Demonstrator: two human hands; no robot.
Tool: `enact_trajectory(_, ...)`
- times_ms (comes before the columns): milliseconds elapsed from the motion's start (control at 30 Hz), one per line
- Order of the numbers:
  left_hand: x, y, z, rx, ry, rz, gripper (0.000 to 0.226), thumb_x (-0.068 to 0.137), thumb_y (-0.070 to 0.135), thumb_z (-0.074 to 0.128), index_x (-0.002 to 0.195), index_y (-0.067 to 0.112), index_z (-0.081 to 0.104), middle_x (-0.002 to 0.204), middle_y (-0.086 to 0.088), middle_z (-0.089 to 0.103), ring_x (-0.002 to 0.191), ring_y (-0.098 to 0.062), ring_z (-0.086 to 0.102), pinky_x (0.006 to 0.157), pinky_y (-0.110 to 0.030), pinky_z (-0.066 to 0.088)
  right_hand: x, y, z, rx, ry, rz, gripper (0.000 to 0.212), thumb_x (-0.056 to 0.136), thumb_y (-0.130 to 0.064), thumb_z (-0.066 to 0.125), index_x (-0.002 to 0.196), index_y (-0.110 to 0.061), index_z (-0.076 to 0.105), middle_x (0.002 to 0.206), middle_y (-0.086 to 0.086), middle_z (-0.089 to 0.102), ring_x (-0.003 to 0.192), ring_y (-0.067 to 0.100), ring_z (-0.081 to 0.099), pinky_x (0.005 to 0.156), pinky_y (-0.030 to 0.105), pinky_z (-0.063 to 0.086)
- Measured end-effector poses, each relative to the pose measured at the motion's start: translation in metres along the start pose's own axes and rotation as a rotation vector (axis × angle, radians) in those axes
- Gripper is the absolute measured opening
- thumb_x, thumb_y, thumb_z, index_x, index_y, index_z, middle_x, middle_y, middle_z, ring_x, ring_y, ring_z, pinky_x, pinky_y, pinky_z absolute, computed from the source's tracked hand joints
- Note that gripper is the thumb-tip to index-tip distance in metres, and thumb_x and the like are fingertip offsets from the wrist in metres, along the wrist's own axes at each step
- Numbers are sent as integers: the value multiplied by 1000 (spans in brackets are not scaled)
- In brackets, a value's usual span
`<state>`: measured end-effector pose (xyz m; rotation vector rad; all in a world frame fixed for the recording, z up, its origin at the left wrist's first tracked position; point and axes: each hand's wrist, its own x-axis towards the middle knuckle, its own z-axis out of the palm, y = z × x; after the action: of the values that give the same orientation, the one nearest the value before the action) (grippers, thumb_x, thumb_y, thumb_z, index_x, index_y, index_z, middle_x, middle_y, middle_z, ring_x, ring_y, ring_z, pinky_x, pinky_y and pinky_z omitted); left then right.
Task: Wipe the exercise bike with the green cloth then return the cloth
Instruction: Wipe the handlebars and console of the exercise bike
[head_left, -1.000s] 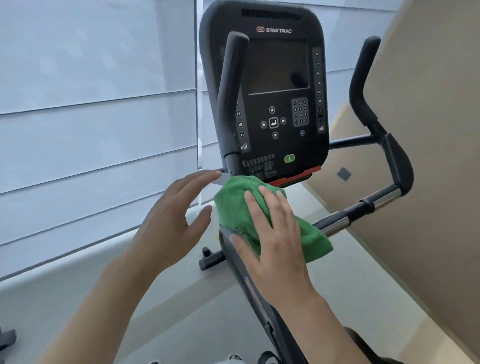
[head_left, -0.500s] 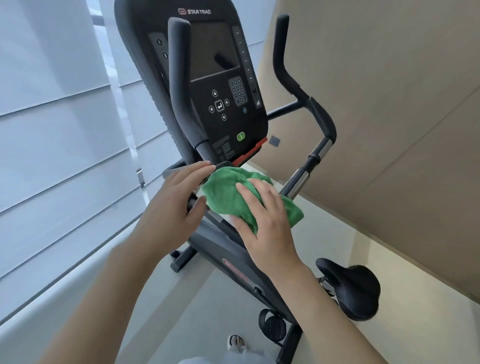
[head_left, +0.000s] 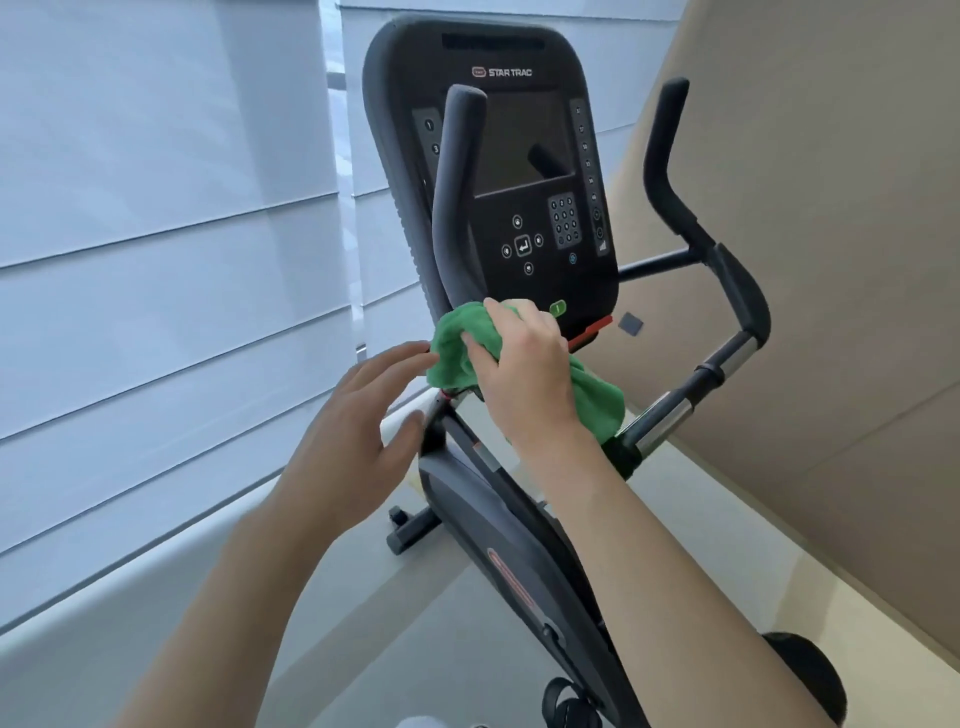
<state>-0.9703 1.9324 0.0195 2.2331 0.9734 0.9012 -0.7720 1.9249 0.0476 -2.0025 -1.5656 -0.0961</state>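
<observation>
A black exercise bike (head_left: 524, 551) stands in front of me, its console (head_left: 519, 171) upright at the top centre. The green cloth (head_left: 457, 348) is bunched at the foot of the left handlebar post (head_left: 457, 197), just under the console. My right hand (head_left: 524, 369) grips the cloth from above, fingers curled over it. Some of the cloth hangs out to the right of my wrist. My left hand (head_left: 358, 431) hovers just left of the cloth with fingers straight, its fingertips close to the cloth's edge, holding nothing.
White window blinds (head_left: 156, 260) fill the left side. A beige wall (head_left: 831, 260) runs along the right. The right handlebar (head_left: 737, 291) curves up beside the console, and the saddle (head_left: 800, 675) shows at the lower right. Grey floor (head_left: 363, 623) lies below.
My right hand has slid the cloth up from the frame to the base of the left handlebar post and curled round it. The camera view has swung back toward the console.
</observation>
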Motion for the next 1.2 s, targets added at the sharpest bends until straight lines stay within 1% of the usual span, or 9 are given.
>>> enact_trajectory(200,-6,13,16,23,4,-56,61,97,9,62,149,39,51,154,29,44,145,3,38,113,-16,30,-17,17,-6,45,-11,-69,49,100,-27,68,146,-11,60,127,8,63,115,31,56,97,51,51)
enact_trajectory(367,-10,21,25,-1,24,-48,60,96,6,64,147,37,54,153,26,47,144,-2,43,114,-29,39,-65,43,-20,90,34,-132,55,93,-17,76,145,-10,61,139,4,62,128,26,50,112,43,47)
enact_trajectory(500,-11,23,28,-18,35,-44,59,97,8,64,147,38,54,154,27,47,145,-3,42,115,-33,40,-113,59,-25,60,39,-169,58,92,-21,67,149,-12,58,145,4,57,132,28,47,116,47,43)
enact_trajectory(600,-10,23,27,-22,34,-32,59,97,7,64,146,38,54,154,27,47,145,-2,42,114,-34,41,-117,60,-22,37,58,-176,58,92,-19,69,149,-13,58,146,4,56,133,28,47,115,48,43)
enact_trajectory(733,-6,24,24,-39,35,-5,58,96,10,63,146,38,55,153,26,48,143,-3,44,109,-36,46,-79,40,-13,-6,97,-126,49,91,-17,76,138,-10,66,136,9,62,128,32,54,104,52,46)
enact_trajectory(900,-2,25,26,-58,38,11,60,95,5,64,145,37,56,151,24,50,142,-6,47,111,-38,45,-35,19,-6,-15,82,-76,42,97,-23,71,138,-14,67,152,11,51,135,32,49,109,49,41)
enact_trajectory(1067,-3,23,27,-60,45,19,60,95,4,64,144,38,55,151,26,50,141,-6,47,112,-37,45,-15,13,-6,110,52,-59,38,94,-19,74,131,-19,73,130,0,65,120,28,53,96,54,48)
enact_trajectory(1133,-6,22,27,-74,53,28,61,95,2,64,144,37,56,150,26,51,139,-5,50,110,-34,45,-26,19,-8,103,56,-96,37,93,-17,76,129,-17,74,129,1,65,121,28,52,98,53,49)
enact_trajectory(1200,-9,20,28,-97,83,35,61,95,0,63,144,36,57,148,25,52,137,-6,53,107,-32,48,-47,31,-12,104,70,-144,39,92,-15,78,131,-15,73,135,2,63,126,28,49,107,49,47)
